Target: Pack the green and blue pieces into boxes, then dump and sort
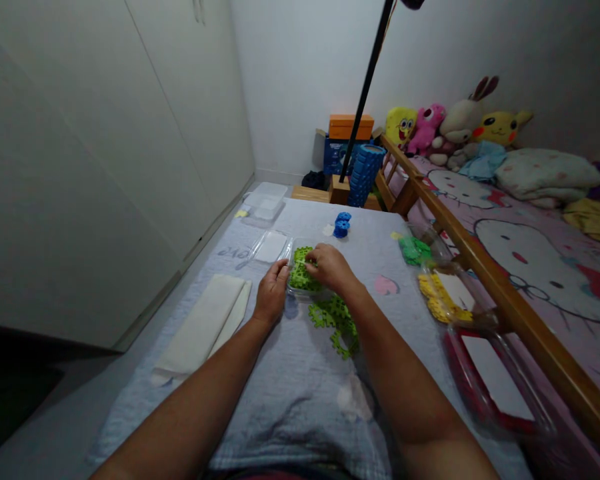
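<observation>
My left hand (272,291) rests against the left wall of a clear plastic box (294,248) filled with light green interlocking pieces (300,275); its fingers are curled on the rim. My right hand (330,265) lies over the top of the box, fingers bent down into the green pieces. More green pieces (336,319) lie loose on the blue-grey cloth (290,387) just in front of the box, under my right forearm.
A folded white cloth (200,330) lies left. Clear lids and boxes (269,208) sit at the far left. A blue stack of pieces (341,225) stands behind. Boxes with green (414,251), yellow (437,297) and red (463,383) pieces line the right, beside a wooden bed rail (505,300).
</observation>
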Available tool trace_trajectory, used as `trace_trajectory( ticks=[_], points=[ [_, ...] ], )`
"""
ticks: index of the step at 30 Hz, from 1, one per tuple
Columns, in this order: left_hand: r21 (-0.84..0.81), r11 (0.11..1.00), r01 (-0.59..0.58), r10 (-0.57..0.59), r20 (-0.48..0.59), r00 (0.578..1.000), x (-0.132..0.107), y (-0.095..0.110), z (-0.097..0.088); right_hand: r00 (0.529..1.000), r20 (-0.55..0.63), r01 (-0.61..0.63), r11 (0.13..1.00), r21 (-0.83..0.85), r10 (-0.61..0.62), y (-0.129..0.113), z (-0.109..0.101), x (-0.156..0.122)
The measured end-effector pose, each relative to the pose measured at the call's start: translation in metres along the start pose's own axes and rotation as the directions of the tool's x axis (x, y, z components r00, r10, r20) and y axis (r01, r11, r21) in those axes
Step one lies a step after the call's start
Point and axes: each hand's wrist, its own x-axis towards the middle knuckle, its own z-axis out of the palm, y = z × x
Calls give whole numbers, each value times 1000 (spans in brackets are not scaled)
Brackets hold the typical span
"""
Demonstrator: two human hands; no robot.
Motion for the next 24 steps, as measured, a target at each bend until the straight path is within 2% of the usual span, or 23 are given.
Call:
trace_trajectory(
  ticks=[4, 10, 12, 16, 20, 24],
  points=[
    [-7, 1000, -16, 16, 9, 1000, 0, -1, -1, 998, -56, -8, 995, 96, 14, 0, 8, -3],
    [-1, 1000, -7, 7, 10, 1000, -2, -3, 2, 984, -117, -100, 955, 280, 137, 26, -9, -41],
    [11, 1000, -12, 12, 7, 1000, -3, -3, 3, 984, -74, -133, 949, 287, 160, 37, -14, -59],
    [53, 996, -75, 75, 14, 997, -3, -3, 4, 987, 95, -149, 955, 256, 128, 51, -13, -88],
    [126, 979, -160, 159, 23, 987, -6, 0, 3, 971, 209, -158, 969, 190, 117, 49, -7, -102],
    [287, 925, -248, 235, 79, 969, -11, 6, 0, 965, 233, -153, 981, 116, 123, 43, -3, -105]
  ],
)
